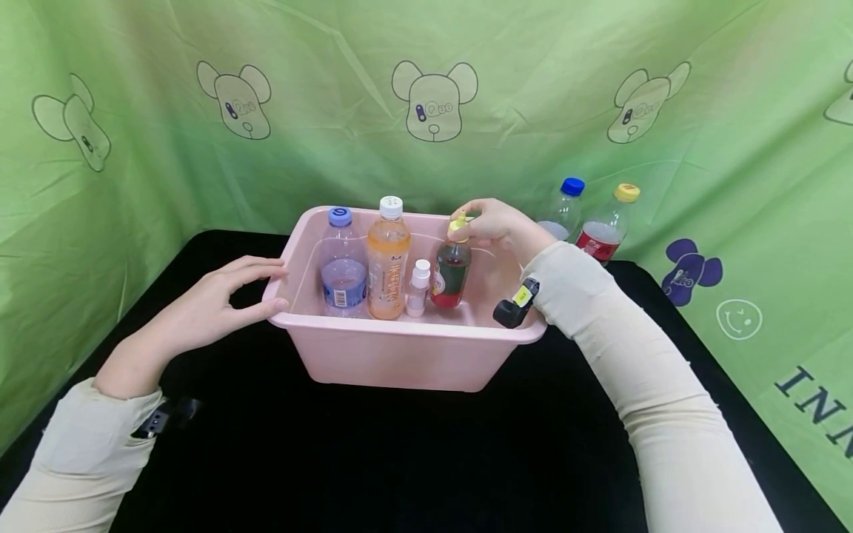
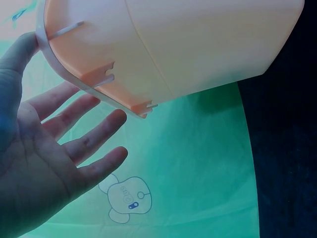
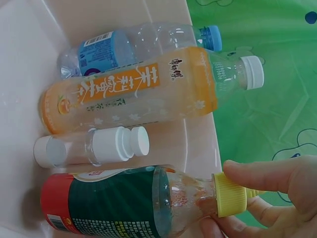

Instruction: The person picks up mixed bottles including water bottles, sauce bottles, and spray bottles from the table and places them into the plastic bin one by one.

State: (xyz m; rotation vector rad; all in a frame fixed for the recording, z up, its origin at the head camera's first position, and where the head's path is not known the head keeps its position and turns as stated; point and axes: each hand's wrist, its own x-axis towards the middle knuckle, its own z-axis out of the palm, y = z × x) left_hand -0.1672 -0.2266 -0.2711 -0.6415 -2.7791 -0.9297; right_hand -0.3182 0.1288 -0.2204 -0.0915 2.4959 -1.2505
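Bottle [image 1: 452, 275], yellow-capped: upright in pink bin [image 1: 400, 361], toward right edge; your right hand [image 1: 500, 224] pinches its cap [image 3: 231, 194]. Your left hand [image 1: 203, 307]: fingers extended, touching bin's left edge; brace there, keep the bottle vertical.

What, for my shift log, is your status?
Left hand on pink bin rim. Right hand pinching green-labelled bottle by cap, inside bin. Small white-capped bottle close alongside.

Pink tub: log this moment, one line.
right hand: holds green-labelled bottle by yellow cap | left hand: touches pink tub | also inside: small bottle, orange bottle, blue-capped bottle
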